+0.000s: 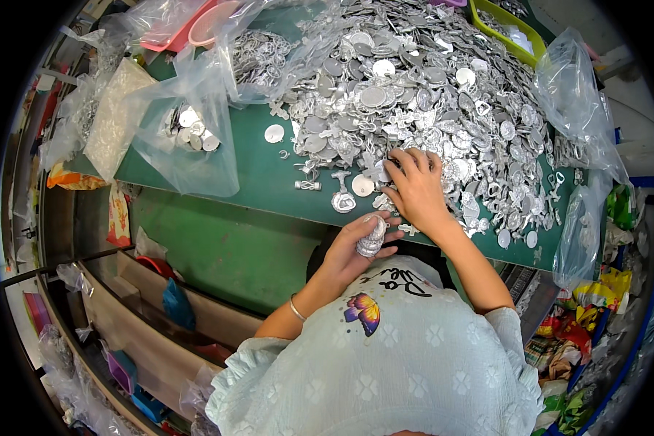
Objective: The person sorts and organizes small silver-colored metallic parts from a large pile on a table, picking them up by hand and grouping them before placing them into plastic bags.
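My left hand [352,251] is closed around a small stack of silver metal discs [371,237], held just below the near edge of the green table [261,178]. My right hand [416,190] rests palm down on the near side of a large heap of silver metal parts [421,87], fingers spread over discs and cross-shaped pieces. A few loose parts [344,198] lie on the bare green surface left of my right hand.
A clear plastic bag with several discs [192,134] lies at the table's left. More clear bags [578,94] hang at the right edge. A pink tray [189,25] and a yellow-green bin [509,29] stand at the back. Clutter fills the floor on both sides.
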Tool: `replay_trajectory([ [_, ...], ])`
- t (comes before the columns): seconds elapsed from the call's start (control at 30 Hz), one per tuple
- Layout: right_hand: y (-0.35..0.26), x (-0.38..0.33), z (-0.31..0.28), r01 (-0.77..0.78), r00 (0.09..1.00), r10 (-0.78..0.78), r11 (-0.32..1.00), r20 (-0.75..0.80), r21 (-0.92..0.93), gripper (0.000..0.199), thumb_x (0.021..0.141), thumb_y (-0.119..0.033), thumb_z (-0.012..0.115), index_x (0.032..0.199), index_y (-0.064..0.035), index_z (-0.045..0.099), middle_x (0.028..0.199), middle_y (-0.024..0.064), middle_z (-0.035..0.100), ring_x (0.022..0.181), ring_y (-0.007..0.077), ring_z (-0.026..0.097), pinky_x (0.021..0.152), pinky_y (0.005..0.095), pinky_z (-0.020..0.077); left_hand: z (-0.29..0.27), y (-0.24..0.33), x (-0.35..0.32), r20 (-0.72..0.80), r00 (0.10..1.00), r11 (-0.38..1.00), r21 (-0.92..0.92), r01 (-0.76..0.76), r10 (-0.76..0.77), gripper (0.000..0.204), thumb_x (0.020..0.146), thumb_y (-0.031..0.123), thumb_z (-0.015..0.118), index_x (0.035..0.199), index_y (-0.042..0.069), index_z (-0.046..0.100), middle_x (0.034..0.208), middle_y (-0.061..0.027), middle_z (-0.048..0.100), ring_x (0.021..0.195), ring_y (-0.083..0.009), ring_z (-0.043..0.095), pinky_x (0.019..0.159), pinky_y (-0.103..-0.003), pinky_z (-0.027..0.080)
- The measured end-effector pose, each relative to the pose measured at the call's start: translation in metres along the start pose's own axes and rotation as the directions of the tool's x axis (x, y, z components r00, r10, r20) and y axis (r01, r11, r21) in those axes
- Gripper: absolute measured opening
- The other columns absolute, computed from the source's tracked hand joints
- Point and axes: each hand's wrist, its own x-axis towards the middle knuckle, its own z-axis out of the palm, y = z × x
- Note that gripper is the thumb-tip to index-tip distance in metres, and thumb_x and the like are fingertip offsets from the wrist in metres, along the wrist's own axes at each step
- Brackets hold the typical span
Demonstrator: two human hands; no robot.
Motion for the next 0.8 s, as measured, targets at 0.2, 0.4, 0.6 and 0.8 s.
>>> replay_trajectory([
  [0.2,0.015,-0.002,0.005,0.09,0.987,-0.099,0.993,-0.127,-0.073,0.015,0.077,-0.007,0.057,0.091,-0.0064,0.058,0.096,0.0042,0.056,0.097,0.0212,0.05,0.092,0.0446,0.0261,0.002,-0.003,-0.003,-0.047,0.991,0.974,0.193,-0.116,0.127,0.037,0.089,0.019,0.051,0.122,0.004,0.045,0.115,-0.0119,0.055,0.104,-0.0249,0.055,0.081,-0.038,0.05],
  [0.4,-0.007,-0.008,-0.028,-0.084,0.996,0.064,0.909,0.063,0.408,0.012,0.075,-0.007,0.06,0.087,-0.0029,0.059,0.085,0.0057,0.058,0.085,0.0242,0.05,0.083,0.0377,0.0303,0.015,0.005,-0.001,-0.049,0.999,0.977,-0.209,-0.032,0.022,0.038,0.09,0.027,0.049,0.122,0.006,0.047,0.114,-0.0096,0.055,0.103,-0.0245,0.056,0.088,-0.042,0.045],
  [0.6,-0.017,0.013,-0.009,0.153,0.974,-0.18,0.971,0.137,0.182,0.024,0.071,-0.016,0.066,0.091,-0.0042,0.06,0.105,0.0049,0.055,0.106,0.0257,0.046,0.09,0.043,0.0319,-0.015,-0.002,-0.004,0.05,0.996,0.997,0.022,0.077,-0.078,0.032,0.088,0.026,0.053,0.113,0.006,0.051,0.091,-0.0046,0.058,0.09,-0.0217,0.058,0.078,-0.037,0.05],
  [0.8,0.0,0.014,0.023,0.345,0.937,-0.346,0.938,0.051,0.04,0.02,0.071,-0.015,0.064,0.089,-0.0053,0.06,0.107,0.0034,0.055,0.112,0.0248,0.045,0.096,0.0445,0.0289,-0.003,-0.001,-0.021,-0.051,0.999,0.983,0.186,0.0,0.01,0.041,0.088,0.031,0.053,0.12,0.006,0.047,0.102,-0.0082,0.056,0.093,-0.0221,0.056,0.079,-0.038,0.05],
])
